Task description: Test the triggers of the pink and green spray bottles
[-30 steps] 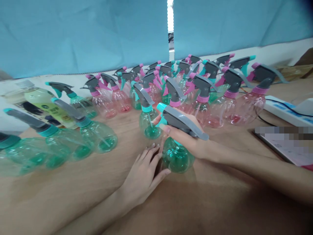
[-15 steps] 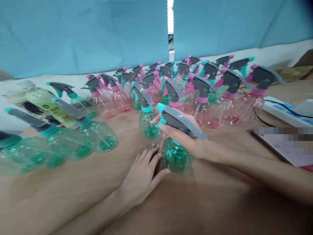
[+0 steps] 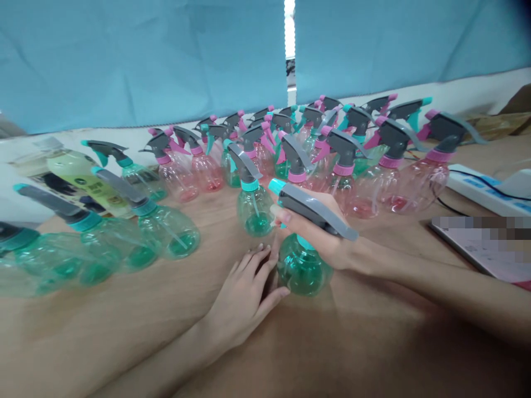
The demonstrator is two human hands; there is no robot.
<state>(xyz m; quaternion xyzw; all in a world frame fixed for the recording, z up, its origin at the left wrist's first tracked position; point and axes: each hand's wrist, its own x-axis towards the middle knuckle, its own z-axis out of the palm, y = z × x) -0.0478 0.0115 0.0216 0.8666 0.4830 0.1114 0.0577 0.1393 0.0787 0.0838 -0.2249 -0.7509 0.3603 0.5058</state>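
A green spray bottle [image 3: 305, 271] with a grey and turquoise trigger head stands on the wooden table in front of me. My right hand [image 3: 317, 229] is wrapped round its neck and trigger, with the thumb along the near side of the head. My left hand [image 3: 244, 293] lies on the table with its fingers stretched out, close against the bottle's left side; whether it touches the bottle I cannot tell. Just beyond stands another green spray bottle [image 3: 255, 213], upright.
Several pink spray bottles [image 3: 363, 190], mixed with green ones, crowd the back of the table. More green bottles [image 3: 168, 232] stand at left, before large labelled bottles [image 3: 83, 177]. A white power strip [image 3: 489, 185] and a flat device [image 3: 477, 249] lie at right.
The held spray bottle and my right hand have shifted slightly right and toward me. The turquoise trigger is now mostly hidden by the fingers. My left hand has stayed almost still.
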